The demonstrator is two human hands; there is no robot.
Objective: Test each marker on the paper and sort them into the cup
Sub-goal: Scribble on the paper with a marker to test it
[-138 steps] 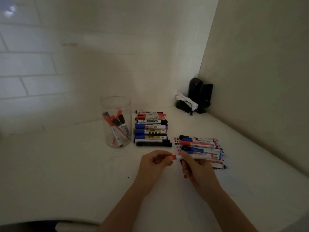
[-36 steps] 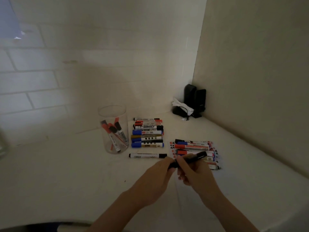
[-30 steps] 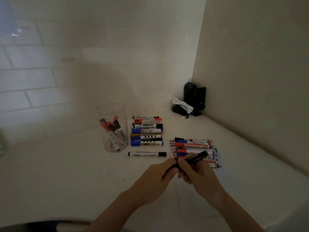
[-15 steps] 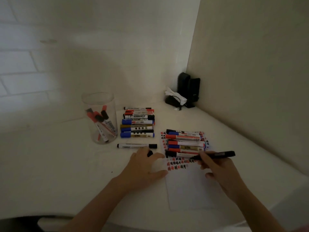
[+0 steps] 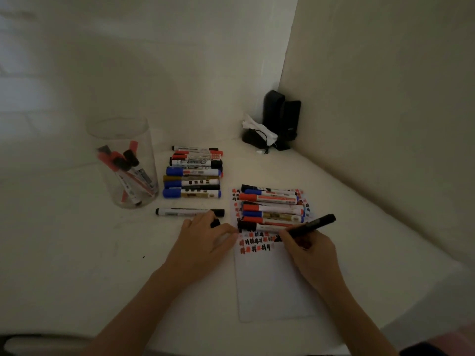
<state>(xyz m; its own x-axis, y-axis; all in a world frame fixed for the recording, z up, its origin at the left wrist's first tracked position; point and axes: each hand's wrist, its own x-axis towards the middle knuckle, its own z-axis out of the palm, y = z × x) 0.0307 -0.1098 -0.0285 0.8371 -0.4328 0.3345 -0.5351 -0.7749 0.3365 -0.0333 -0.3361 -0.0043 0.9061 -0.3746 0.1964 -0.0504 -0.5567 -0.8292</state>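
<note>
Looking forward and down from head height over a white table [image 5: 64, 253], wide-angle, walls bowing at the edges. Facing into a room corner, where black speakers [image 5: 281, 119] are standing at the far end. Sitting close: both forearms entering from the bottom edge, left hand [image 5: 203, 242] and right hand [image 5: 311, 250] lying near the centre, paper [image 5: 270, 286] just below them. Taking in a clear cup [image 5: 123, 163] at the left. Working alone, sharing nothing with another view.
</note>
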